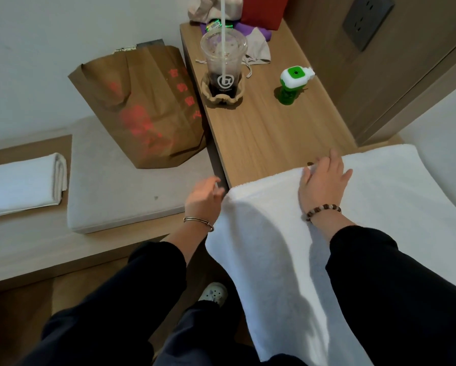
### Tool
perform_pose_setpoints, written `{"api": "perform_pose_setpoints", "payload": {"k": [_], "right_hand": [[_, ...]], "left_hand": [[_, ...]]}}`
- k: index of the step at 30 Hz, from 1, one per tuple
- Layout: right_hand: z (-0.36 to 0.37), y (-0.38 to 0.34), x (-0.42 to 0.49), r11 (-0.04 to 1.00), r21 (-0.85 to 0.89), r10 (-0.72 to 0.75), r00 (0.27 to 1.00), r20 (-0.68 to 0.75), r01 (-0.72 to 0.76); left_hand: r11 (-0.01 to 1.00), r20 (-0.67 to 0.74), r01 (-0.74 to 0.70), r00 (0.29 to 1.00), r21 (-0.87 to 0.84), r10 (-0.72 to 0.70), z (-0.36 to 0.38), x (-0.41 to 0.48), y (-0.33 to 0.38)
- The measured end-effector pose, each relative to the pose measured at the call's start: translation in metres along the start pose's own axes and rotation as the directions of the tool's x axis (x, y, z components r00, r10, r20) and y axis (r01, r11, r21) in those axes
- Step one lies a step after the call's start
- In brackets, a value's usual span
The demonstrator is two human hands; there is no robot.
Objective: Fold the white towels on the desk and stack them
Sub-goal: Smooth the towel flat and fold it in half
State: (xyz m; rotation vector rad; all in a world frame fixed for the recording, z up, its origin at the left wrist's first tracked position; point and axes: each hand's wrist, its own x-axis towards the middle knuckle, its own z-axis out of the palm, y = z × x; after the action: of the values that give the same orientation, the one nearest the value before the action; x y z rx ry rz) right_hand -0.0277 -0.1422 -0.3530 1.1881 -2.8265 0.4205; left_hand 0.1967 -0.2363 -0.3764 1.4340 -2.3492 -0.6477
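Note:
A large white towel lies over the near end of the wooden desk and hangs down off its front edge. My right hand lies flat on the towel's far edge, fingers spread. At the towel's left corner, my left hand sits by the desk's edge with blurred, loosely curled fingers; whether it pinches the cloth is unclear. A second white towel, folded, rests on the bench at far left.
On the desk stand a plastic cup with a straw and a green bottle, with cloth pouches and a red bag behind. A brown paper bag leans on a grey cushion to the left.

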Motion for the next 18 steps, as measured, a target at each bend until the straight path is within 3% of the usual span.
{"api": "perform_pose_setpoints", "payload": {"k": [2,3,4,6,8,9,15,18], "right_hand": [[-0.005,0.002,-0.013,0.998,0.066,-0.005,0.998,-0.055,0.008],[-0.006,0.004,-0.02,0.996,0.08,-0.027,0.999,-0.043,0.03],[-0.007,0.007,-0.027,0.996,0.074,-0.049,0.999,0.016,0.048],[-0.005,0.018,-0.035,0.996,-0.018,-0.077,0.971,0.225,0.083],[-0.003,0.037,-0.031,0.982,-0.117,-0.097,0.927,0.362,0.148],[-0.004,0.048,-0.025,0.975,-0.145,-0.099,0.917,0.386,0.166],[-0.022,0.092,0.017,0.973,-0.209,0.176,0.904,0.39,-0.099],[-0.026,0.105,0.014,0.977,-0.188,-0.029,0.931,0.363,0.104]], "left_hand": [[0.978,-0.229,-0.204,0.955,-0.039,0.19,-0.005,0.001,0.022],[0.947,-0.245,-0.322,0.919,-0.014,0.309,-0.005,0.003,0.037],[0.892,-0.193,-0.451,0.874,0.018,0.446,-0.001,0.003,0.05],[0.758,0.141,-0.647,0.76,0.079,0.634,0.012,0.001,0.071],[0.701,0.465,-0.693,0.683,0.167,0.563,0.026,-0.002,0.079],[0.693,0.517,-0.685,0.686,0.224,0.511,0.031,0.001,0.08],[0.743,0.523,-0.543,0.796,0.392,0.305,0.056,0.016,0.12],[0.699,0.546,-0.622,0.744,0.352,0.386,0.073,0.015,0.146]]}}
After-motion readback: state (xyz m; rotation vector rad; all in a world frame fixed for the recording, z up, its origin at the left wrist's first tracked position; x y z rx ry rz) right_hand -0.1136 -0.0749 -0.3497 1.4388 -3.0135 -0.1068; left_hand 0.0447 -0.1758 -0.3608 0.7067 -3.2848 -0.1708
